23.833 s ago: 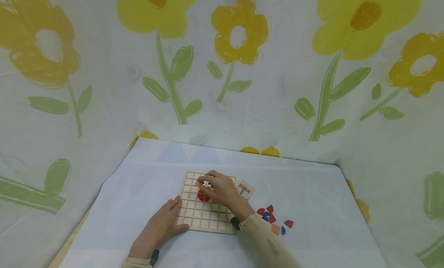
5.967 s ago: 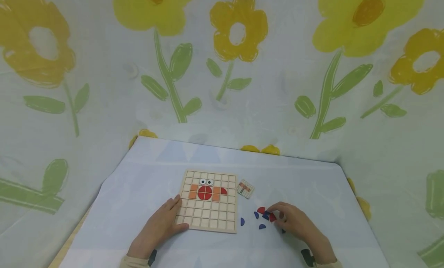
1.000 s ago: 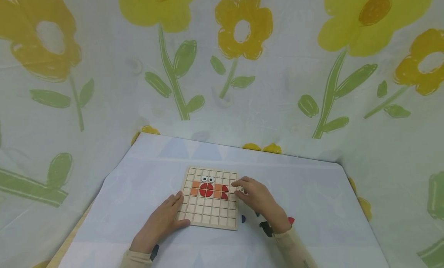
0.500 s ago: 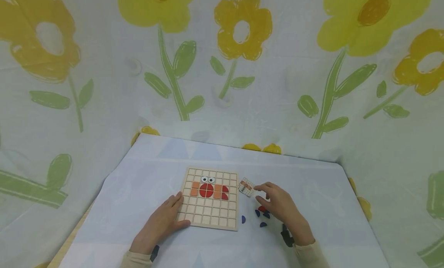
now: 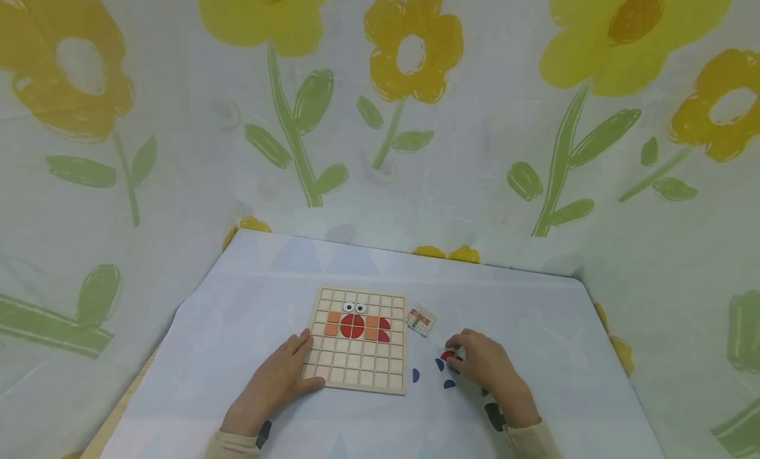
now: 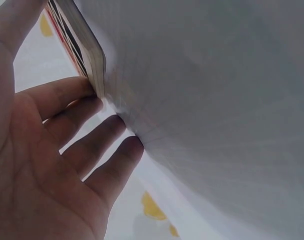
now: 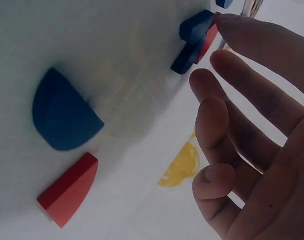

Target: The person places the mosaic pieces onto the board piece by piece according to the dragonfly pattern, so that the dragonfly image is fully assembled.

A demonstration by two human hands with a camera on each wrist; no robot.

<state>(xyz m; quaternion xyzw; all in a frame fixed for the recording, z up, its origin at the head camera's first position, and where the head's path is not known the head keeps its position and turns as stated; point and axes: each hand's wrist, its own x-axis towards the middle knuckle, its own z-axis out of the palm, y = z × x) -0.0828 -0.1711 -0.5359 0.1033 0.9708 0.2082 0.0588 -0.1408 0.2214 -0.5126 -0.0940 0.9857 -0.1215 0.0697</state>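
Now the right hand (image 5: pixel 483 361) has reached a red piece (image 5: pixel 447 355).

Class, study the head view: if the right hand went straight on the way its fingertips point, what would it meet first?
The right hand would probably meet the red piece first, and may be touching it now; depth is unclear. Just beyond lies a blue half-round piece.

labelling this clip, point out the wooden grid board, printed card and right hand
Wooden grid board (image 5: pixel 359 363): head view, bare lower part
Printed card (image 5: pixel 421 320): head view, middle of printed face
Right hand (image 5: pixel 483 359): head view, back of hand
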